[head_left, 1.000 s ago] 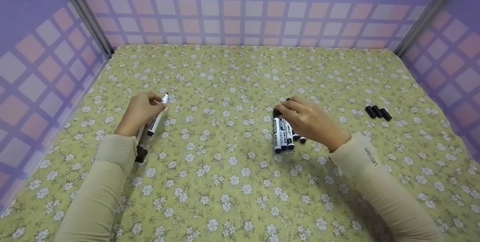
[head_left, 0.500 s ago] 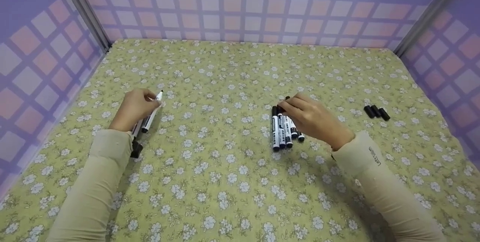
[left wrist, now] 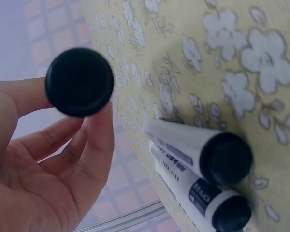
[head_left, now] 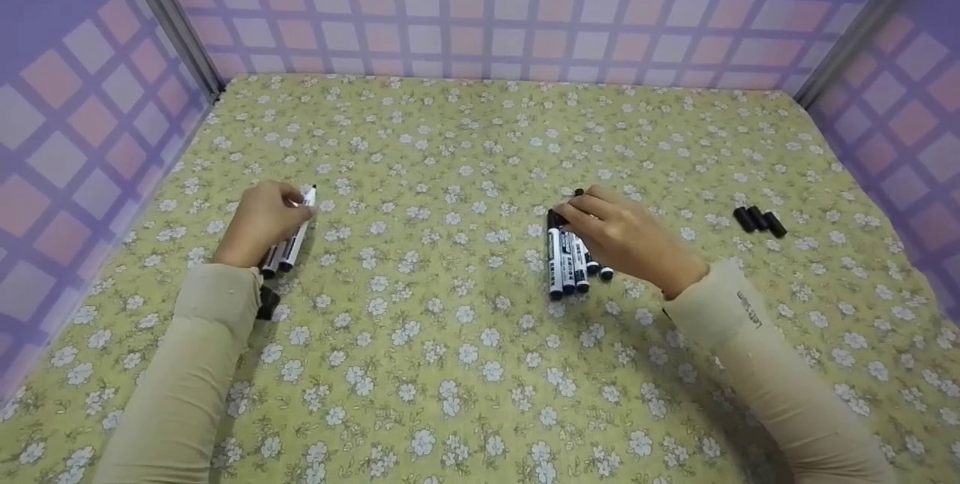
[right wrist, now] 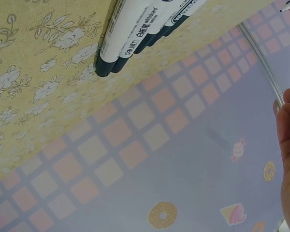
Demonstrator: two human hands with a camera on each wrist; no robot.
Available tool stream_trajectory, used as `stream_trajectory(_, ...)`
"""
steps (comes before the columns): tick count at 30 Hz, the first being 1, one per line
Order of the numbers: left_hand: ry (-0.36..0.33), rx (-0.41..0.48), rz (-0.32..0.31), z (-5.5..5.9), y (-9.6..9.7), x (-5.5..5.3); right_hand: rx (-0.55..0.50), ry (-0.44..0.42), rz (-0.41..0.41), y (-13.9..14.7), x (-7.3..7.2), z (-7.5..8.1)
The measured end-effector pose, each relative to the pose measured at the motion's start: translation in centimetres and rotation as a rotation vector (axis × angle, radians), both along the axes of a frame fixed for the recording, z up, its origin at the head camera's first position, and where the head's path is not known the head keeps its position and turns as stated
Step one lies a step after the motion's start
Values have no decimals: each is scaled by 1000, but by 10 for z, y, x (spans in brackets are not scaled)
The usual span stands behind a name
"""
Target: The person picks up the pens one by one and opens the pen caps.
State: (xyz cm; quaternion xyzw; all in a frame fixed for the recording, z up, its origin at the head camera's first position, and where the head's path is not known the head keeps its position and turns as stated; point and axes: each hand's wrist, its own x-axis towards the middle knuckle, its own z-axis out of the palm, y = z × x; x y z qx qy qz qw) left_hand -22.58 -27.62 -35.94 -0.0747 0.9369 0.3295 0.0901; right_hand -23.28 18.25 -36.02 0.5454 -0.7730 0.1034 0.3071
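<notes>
My left hand (head_left: 259,217) pinches an uncapped whiteboard marker (head_left: 307,206), its dark tip pointing away from me. The marker's black end (left wrist: 79,82) faces the left wrist camera, with thumb and fingers around it. White markers with black ends, one of them this marker (left wrist: 188,181), lie side by side below that hand. My right hand (head_left: 619,236) pinches a small black piece that looks like a marker cap, mostly hidden by the fingers. It is over a row of whiteboard markers (head_left: 555,266); their black ends and lettering show in the right wrist view beside the right fingers (right wrist: 286,125).
Three black caps (head_left: 759,220) lie together on the right side. A yellow-green flowered cloth (head_left: 450,364) covers the table. Purple walls with a pink and white checked band (head_left: 487,26) and grey corner posts (head_left: 169,26) stand at the back and both sides.
My left hand has moved a little to the left with the uncapped marker, close beside the other markers. The right hand stays over the marker row with little movement.
</notes>
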Motion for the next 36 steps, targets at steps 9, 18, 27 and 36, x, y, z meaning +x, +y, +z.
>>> stream_trajectory(9,22,-69,-28,-3,-2,-3,13,-30,-14,5,1,0)
stream_trajectory(18,50,-60,-34,-8,-4,1,-1,-49,1,8,-1,-3)
stream_trajectory(27,106,-112,-56,-14,-4,0,28,-40,-42,11,1,-4)
stream_trajectory(36,101,-147,-47,-17,-2,-3,20,-30,-29,12,-1,-5)
